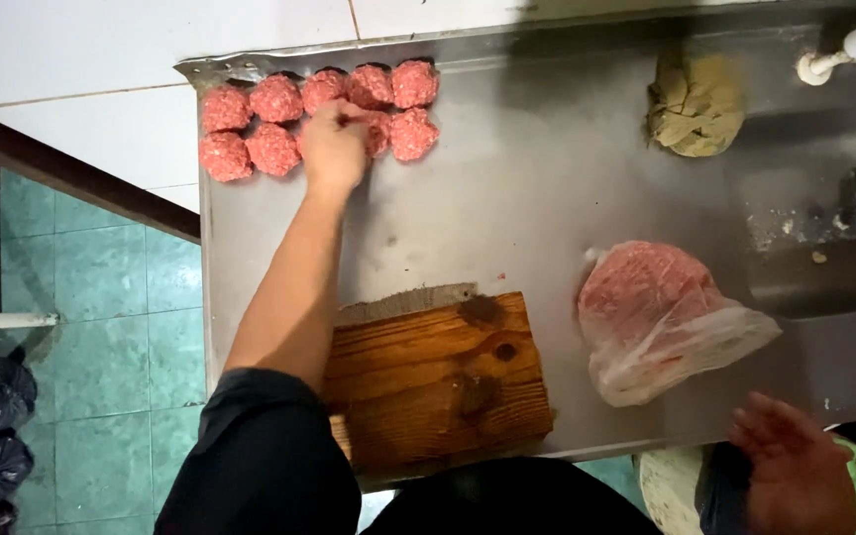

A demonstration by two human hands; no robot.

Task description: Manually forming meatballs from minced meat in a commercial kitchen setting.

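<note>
1. My left hand (333, 147) is clenched over a meatball (376, 129) among the meatball rows (274, 124) on the steel counter (507, 198).
2. My right hand (795, 466) hangs released, empty.
3. The plastic bag (661, 322) holds minced meat (641, 282).

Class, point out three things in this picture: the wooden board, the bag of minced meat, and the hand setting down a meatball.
wooden board (438, 381), head view, middle of its top face
bag of minced meat (646, 297), head view, the meat mound
left hand (332, 149), head view, back of hand
</note>
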